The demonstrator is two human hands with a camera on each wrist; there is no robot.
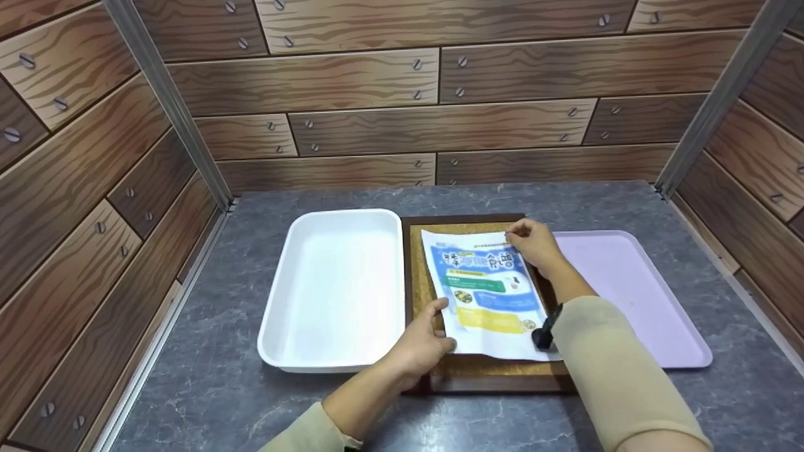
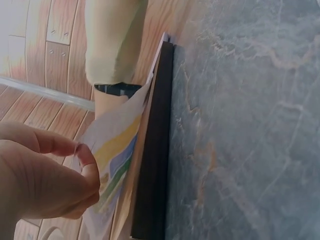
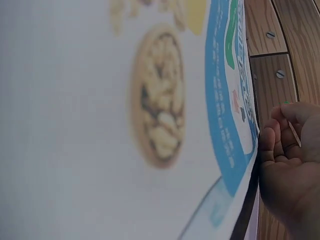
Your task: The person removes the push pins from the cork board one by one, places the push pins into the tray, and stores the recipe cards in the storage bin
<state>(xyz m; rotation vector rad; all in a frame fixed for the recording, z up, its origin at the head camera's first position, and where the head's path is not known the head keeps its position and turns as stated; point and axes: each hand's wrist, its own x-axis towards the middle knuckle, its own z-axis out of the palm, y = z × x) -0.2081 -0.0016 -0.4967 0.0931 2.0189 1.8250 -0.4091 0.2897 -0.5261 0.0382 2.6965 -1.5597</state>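
Note:
A printed sheet (image 1: 483, 295) with blue, green and yellow blocks lies over a cork board (image 1: 421, 251) with a dark brown frame. My left hand (image 1: 422, 342) pinches the sheet's lower left edge; the left wrist view has its thumb and a fingertip together there, the paper bowed up from the board. At the sheet's top right corner is my right hand (image 1: 534, 245), thumb and fingers drawn together. A tiny green thing (image 3: 286, 103) shows at its thumb tip, mostly hidden; I cannot tell what it is. That hand covers the corner.
A deep white tray (image 1: 269, 339) stands against the board's left side. To the right, partly behind my right sleeve (image 1: 619, 364), lies a flat lilac tray (image 1: 634, 295). All rest on a grey marbled table (image 1: 213, 351), enclosed by wood-patterned walls (image 1: 377, 81) at the back and sides.

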